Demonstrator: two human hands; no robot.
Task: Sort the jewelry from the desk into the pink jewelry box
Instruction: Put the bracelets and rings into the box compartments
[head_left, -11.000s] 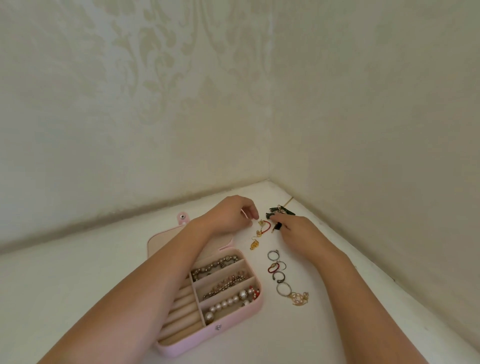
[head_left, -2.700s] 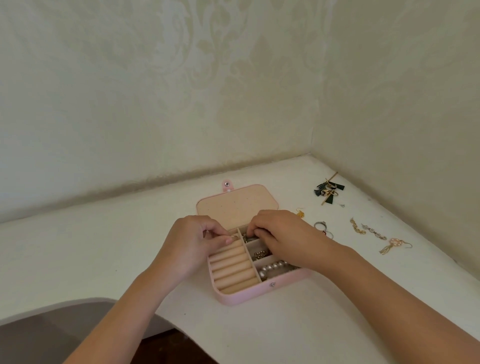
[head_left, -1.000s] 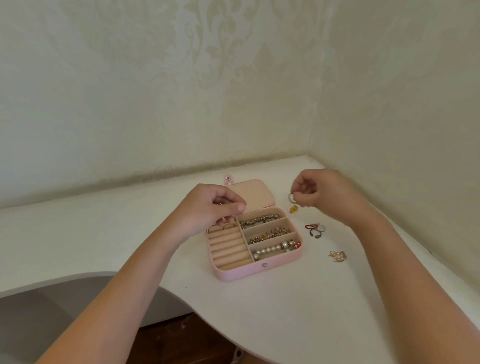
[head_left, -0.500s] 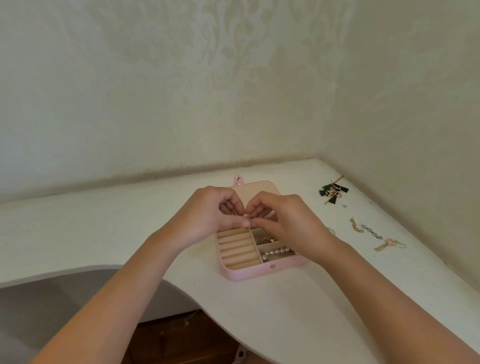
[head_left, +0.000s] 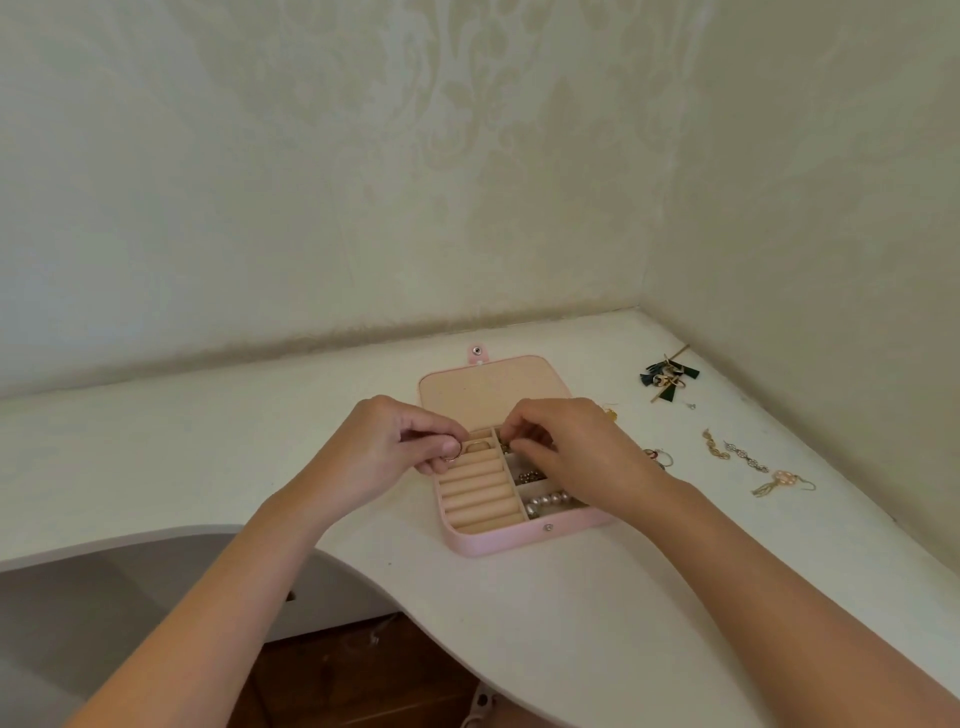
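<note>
— Half a second ago both sets of fingertips met above the box; now they are apart. My left hand (head_left: 395, 449) has come down to the far end of the ring rolls, thumb and forefinger pinching a small thin rose-gold ring (head_left: 453, 453).

— And the other hand?

— My right hand (head_left: 571, 454) has dropped onto the far right compartment, fingers curled, tips by the divider. Whether they grip anything I cannot tell; the knuckles hide it.

— So the ring changed hands?

— I judge so. A second ago the right was out over the loose pieces.

— Where does the box sit?

— The flat pink jewelry box with rounded corners (head_left: 498, 543) lies open on the white desk (head_left: 571, 623) between my wrists, lid flat towards the wall. One gold band (head_left: 477, 446) already stands between the farthest beige rolls, just beside the ring I hold. A strand of white pearls (head_left: 550, 501) lies in the nearest compartment.

— What is left?

— Plenty: a few loose rings (head_left: 660, 457) just past my right wrist, dark green tassel earrings (head_left: 667, 374) near the corner, a gold chain drop earring (head_left: 716, 446) and a pink flower earring (head_left: 784, 480) well to the right. Next, I think, this ring goes edge-down into a slot; it is thin and could twist out, so it wants a straight push.
</note>
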